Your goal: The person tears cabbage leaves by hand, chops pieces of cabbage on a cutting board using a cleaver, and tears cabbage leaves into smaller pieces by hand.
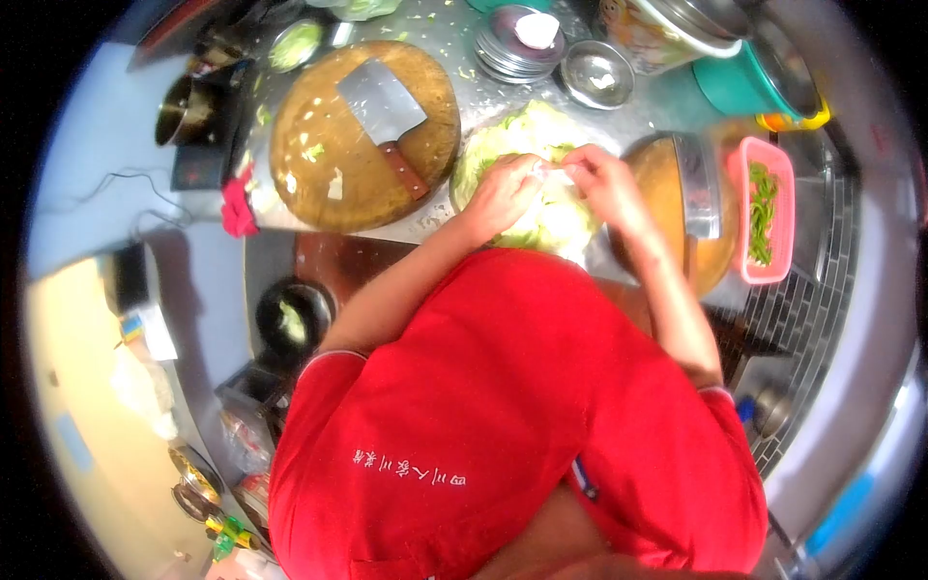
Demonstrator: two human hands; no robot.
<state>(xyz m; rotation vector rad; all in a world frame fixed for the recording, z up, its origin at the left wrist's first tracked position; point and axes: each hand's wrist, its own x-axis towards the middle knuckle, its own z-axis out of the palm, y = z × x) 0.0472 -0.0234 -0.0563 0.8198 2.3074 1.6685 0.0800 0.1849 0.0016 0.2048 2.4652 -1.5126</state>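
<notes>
Just in front of my body lies a heap of pale green cabbage leaves [532,126], piled near the counter's front edge. Over it, my left hand [505,196] has its fingers bent together. My right hand [606,184] is close by on the right, fingers pinched inward. Between the fingertips of both hands is a small whitish piece [555,178], too blurred to name. Left of the heap, a cleaver [382,101] rests flat on a round wooden chopping board [304,198] with scraps on it. Right of my right hand, another cleaver [698,184] lies on a second round board [652,188].
A pink container [785,213] of green pepper strips stands at the right. Along the back are stacked metal plates [493,48], a metal bowl [596,74], a patterned bucket [638,43] and a green basin [725,87]. Below the counter at left sits a black bin [275,309].
</notes>
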